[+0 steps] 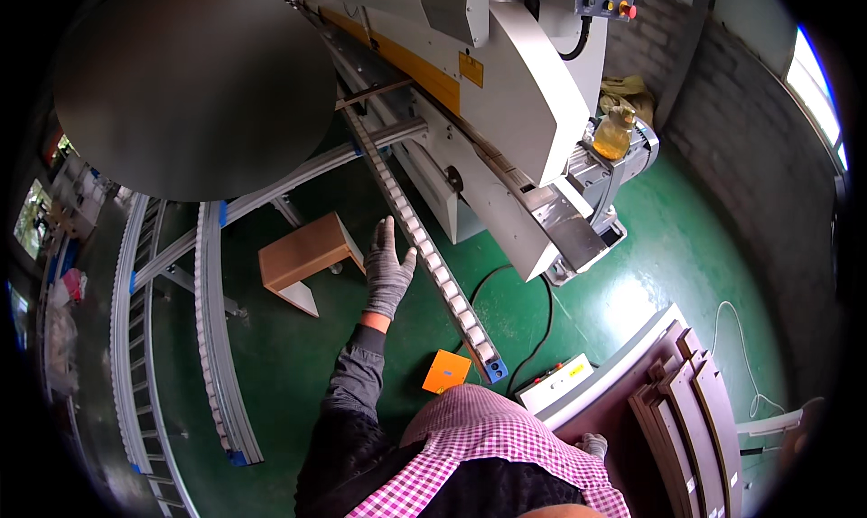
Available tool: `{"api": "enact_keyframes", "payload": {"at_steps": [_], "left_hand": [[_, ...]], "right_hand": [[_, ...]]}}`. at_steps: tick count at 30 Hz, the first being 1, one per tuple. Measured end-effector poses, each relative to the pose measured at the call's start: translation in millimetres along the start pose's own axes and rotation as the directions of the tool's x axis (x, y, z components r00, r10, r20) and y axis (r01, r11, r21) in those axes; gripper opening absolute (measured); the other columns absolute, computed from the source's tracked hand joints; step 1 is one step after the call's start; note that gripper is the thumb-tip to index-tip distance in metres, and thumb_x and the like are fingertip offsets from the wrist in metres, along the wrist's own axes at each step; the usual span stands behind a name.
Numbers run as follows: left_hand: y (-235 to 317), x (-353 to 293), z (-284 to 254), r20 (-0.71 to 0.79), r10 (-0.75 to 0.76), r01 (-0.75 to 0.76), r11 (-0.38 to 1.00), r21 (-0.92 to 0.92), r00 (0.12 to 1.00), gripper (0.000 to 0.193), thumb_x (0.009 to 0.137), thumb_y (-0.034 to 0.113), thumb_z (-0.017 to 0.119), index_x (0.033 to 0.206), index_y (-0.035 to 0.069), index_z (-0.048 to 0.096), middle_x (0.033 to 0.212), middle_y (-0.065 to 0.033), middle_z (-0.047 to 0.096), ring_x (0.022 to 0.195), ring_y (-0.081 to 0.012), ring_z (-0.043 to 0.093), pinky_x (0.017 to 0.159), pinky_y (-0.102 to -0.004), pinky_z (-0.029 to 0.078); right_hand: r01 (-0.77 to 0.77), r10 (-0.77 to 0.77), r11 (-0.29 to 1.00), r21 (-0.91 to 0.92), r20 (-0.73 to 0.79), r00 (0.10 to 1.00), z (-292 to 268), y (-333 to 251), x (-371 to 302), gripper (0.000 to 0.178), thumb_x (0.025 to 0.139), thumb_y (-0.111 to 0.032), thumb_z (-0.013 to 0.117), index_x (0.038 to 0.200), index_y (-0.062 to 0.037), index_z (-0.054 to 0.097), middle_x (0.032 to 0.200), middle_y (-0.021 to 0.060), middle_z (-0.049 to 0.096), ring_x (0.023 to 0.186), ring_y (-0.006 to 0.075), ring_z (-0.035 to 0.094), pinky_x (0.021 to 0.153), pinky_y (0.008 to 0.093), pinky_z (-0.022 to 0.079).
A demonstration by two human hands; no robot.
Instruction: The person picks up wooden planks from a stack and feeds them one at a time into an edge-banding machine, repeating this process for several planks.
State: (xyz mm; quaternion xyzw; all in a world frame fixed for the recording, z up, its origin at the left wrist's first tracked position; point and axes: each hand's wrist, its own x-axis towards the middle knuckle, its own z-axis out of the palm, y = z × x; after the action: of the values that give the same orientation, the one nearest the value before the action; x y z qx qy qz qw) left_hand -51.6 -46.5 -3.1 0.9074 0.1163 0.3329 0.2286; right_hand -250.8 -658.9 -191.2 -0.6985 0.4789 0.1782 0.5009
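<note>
My left hand (388, 270), in a grey knit glove, reaches forward with its fingers stretched out and nothing in them. It is beside the roller rail (423, 238), a narrow metal track with white rollers; I cannot tell whether it touches it. Low on the right, my right hand (593, 444), also gloved, shows only in part past my checked apron (479, 419). It is near a stack of brown boards (695, 419), and its fingers are too hidden to read.
Ahead stands a large white machine (533, 75) with a yellow stripe. A small brown-topped stool (307, 252) and an orange box (446, 372) are on the green floor. Curved roller rails (212, 328) lie to the left. A black cable (547, 319) loops near the machine. A blurred disc covers the upper left.
</note>
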Motion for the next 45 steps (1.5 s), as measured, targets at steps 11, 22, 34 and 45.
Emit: {"api": "enact_keyframes", "payload": {"at_steps": [11,22,34,45], "left_hand": [[-21.8,51.3,15.9,0.09,0.023,-0.031,0.996,0.09,0.996,0.092,0.082,0.029,0.078,0.156,0.01,0.027,0.156,-0.0239,0.035,0.143,-0.041,0.035,0.119,-0.0484,0.032],[-45.8,95.0,54.0,0.146,-0.057,0.02,0.971,0.239,0.988,0.096,0.079,0.038,0.081,0.154,0.007,0.031,0.158,-0.0219,0.031,0.144,-0.0406,0.033,0.121,-0.0467,0.03],[-94.1,197.6,117.9,0.209,0.112,-0.222,0.741,0.634,0.972,0.103,0.078,0.067,0.071,0.146,-0.005,0.043,0.152,-0.0253,0.042,0.143,-0.0368,0.038,0.121,-0.048,0.026],[-126.5,226.0,167.8,0.378,0.37,-0.445,0.885,0.133,0.849,0.066,0.081,0.06,0.073,0.111,0.001,0.069,0.094,-0.0251,0.07,0.084,-0.0429,0.068,0.073,-0.0493,0.055]], "right_hand": [[-0.055,0.06,0.991,0.125,-0.04,0.997,9.7,-2.5,-9.5,0.012,0.09,-0.012,0.049,0.082,-0.0185,0.043,0.054,0.0049,0.049,0.037,0.0215,0.045,0.034,0.036,0.033],[-0.064,0.075,0.995,0.072,-0.16,0.984,14.2,2.7,2.2,0.01,0.092,-0.019,0.053,0.087,-0.0152,0.045,0.054,0.0063,0.049,0.037,0.0218,0.047,0.034,0.0379,0.036],[-0.059,-0.04,0.953,-0.297,-0.316,0.948,18.8,-4.2,-3.6,0.034,0.085,-0.034,0.058,0.096,-0.0031,0.066,0.093,0.0248,0.065,0.088,0.0429,0.062,0.076,0.0526,0.049],[-0.094,-0.046,0.933,-0.348,-0.373,0.927,21.6,-19.4,-38.1,0.04,0.082,-0.031,0.058,0.11,-0.0057,0.071,0.111,0.0212,0.071,0.105,0.0396,0.068,0.089,0.0483,0.054]]}}
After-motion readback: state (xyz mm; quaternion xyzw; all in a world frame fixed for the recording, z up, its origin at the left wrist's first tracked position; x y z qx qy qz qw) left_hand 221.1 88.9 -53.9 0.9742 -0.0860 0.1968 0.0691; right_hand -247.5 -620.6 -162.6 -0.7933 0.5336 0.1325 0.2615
